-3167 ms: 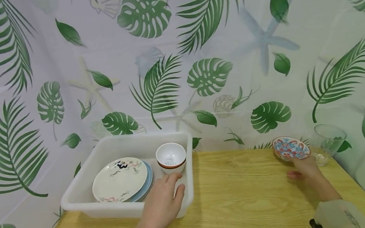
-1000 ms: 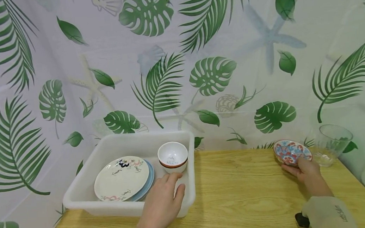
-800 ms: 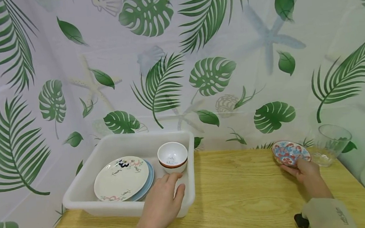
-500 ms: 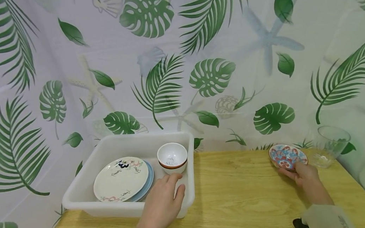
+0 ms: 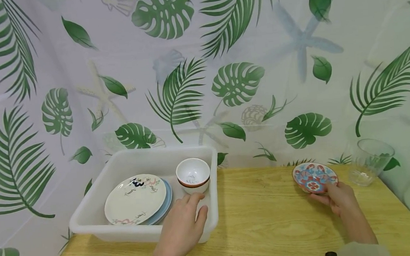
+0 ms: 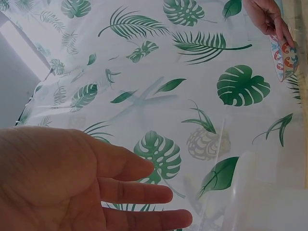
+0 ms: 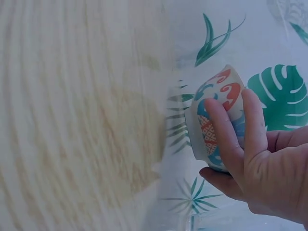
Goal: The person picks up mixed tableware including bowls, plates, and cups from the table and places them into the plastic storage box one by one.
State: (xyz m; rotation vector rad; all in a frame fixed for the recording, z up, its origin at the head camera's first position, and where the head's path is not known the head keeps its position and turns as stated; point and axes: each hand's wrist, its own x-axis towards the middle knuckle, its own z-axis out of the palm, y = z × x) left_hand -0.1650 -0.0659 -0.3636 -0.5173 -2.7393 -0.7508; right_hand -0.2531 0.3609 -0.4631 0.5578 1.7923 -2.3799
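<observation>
My right hand [image 5: 343, 199] grips a small bowl [image 5: 313, 178] by its near right side, the inside painted in red and blue. In the right wrist view, the fingers spread along the outer wall of this tilted bowl [image 7: 224, 113], and its foot faces the wood. My left hand [image 5: 183, 228] hangs over the front rim of a white plastic basin [image 5: 101, 229], fingers relaxed and holding nothing. Just beyond those fingers, inside the basin, stand stacked small bowls [image 5: 193, 172], a white one on top. Left of them lie a flowered cream plate [image 5: 135, 200] and a blue plate [image 5: 168, 204] beneath.
A clear drinking glass [image 5: 371, 162] stands at the back right of the wooden table [image 5: 268, 218], right of the held bowl. Behind the table hangs a leaf-printed sheet [image 5: 246, 109], which also runs down the table's right side.
My right hand has taken the patterned bowl leftward, away from the glass, and the bowl's inside has turned more toward the head camera. The left hand has stayed over the basin rim.
</observation>
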